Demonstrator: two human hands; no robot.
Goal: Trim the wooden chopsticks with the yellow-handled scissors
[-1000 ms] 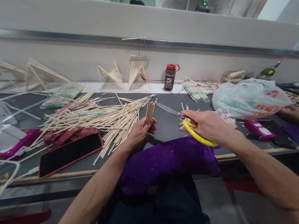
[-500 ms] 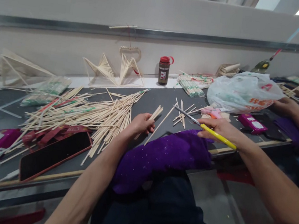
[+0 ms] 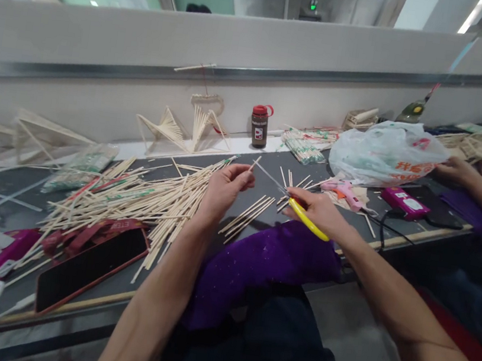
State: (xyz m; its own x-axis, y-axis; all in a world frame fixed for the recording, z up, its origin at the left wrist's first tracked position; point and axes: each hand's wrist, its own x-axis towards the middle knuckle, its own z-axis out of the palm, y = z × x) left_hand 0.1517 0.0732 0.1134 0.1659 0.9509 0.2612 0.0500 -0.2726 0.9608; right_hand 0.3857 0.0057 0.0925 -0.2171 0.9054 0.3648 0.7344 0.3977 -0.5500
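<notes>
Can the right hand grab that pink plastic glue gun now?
Probably not straight away: the pink glue gun lies close by, but the right hand is holding yellow-handled metal scissors.

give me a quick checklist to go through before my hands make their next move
1. Stick held in the left hand: ok, its end sticks out past the fingers.
2. Scissors in the right hand: ok.
3. Blades clear of the left hand: cannot tell, they point toward it.
4. Space between the hands and the purple cloth free of loose sticks: not ok, several lie there.
5. Bottle upright: ok.
</notes>
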